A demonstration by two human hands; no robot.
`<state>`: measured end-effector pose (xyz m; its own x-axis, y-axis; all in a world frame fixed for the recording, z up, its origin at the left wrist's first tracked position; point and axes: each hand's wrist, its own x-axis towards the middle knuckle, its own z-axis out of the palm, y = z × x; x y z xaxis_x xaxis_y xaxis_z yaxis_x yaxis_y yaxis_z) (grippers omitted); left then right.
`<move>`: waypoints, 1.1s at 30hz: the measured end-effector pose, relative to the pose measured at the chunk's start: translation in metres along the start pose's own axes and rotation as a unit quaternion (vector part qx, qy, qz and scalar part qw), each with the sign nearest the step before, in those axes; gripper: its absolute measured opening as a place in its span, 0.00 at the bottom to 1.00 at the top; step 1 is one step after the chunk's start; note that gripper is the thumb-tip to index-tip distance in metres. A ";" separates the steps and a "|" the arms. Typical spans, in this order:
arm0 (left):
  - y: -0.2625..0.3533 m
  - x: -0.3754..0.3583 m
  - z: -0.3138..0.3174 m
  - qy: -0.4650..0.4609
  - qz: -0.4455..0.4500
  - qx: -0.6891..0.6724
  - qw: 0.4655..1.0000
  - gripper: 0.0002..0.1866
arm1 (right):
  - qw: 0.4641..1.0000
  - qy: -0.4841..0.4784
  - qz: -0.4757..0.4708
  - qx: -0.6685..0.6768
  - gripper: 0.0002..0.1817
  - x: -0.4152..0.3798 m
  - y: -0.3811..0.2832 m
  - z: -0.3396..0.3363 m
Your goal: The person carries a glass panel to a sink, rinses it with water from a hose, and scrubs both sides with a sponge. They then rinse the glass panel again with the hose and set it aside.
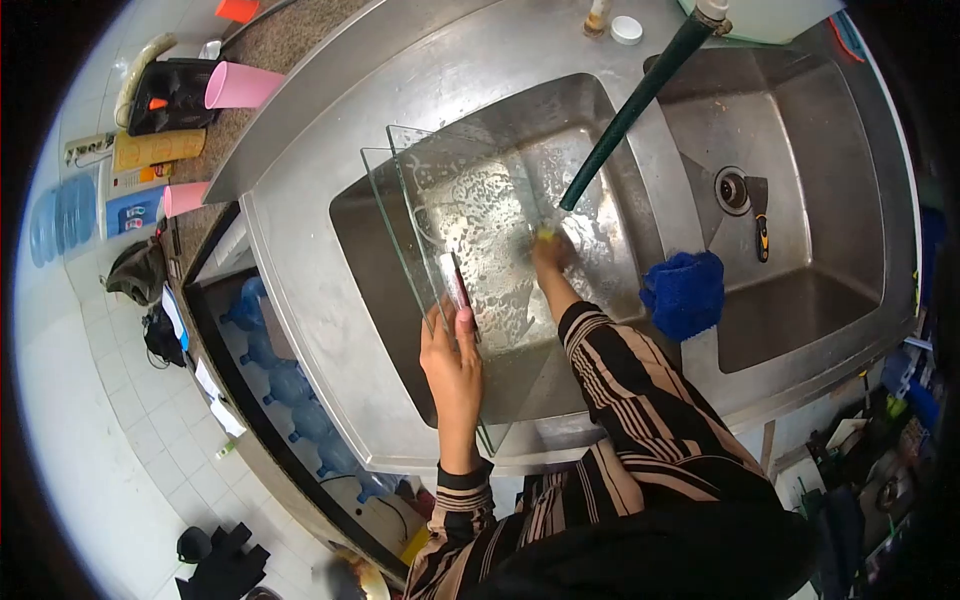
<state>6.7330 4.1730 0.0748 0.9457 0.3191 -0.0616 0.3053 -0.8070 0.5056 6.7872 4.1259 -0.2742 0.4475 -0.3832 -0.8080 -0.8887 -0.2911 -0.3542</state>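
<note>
My left hand (453, 365) grips the edge of a clear glass pane (440, 190) that leans in the left sink basin, wet with suds. A second glass edge (385, 215) runs beside it, slightly further left. Next to my left thumb is a small red and silver strip (455, 280) at the glass. My right hand (553, 255), blurred by motion, is closed around a small yellow sponge (545, 233), low over the soapy basin to the right. The hose end hangs just above that hand.
The green hose (640, 110) slants over the left basin (625, 240). A blue cloth (685, 295) lies over the divider. In the right basin (750, 320), a scraper (760, 215) rests near the drain. Pink cups (240, 86) and a white cap (627, 30) stand beyond.
</note>
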 end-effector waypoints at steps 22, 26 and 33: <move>0.005 -0.004 0.002 -0.024 -0.068 -0.142 0.987 0.29 | 0.869 -0.089 -0.455 0.173 0.16 -0.284 0.020 -0.142; -0.001 -0.003 0.003 -0.031 -0.071 -0.140 0.987 0.26 | 0.815 -0.104 -0.540 0.186 0.18 -0.287 0.020 -0.156; -0.018 -0.007 0.005 -0.082 -0.155 -0.299 0.938 0.30 | 0.832 -0.108 -0.514 0.178 0.22 -0.295 0.017 -0.163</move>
<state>6.7212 4.1828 0.0614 0.8416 0.3719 -0.3916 0.4970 -0.2496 0.8311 6.6558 4.0909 0.0352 0.9954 0.0857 -0.0435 -0.0370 -0.0754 -0.9965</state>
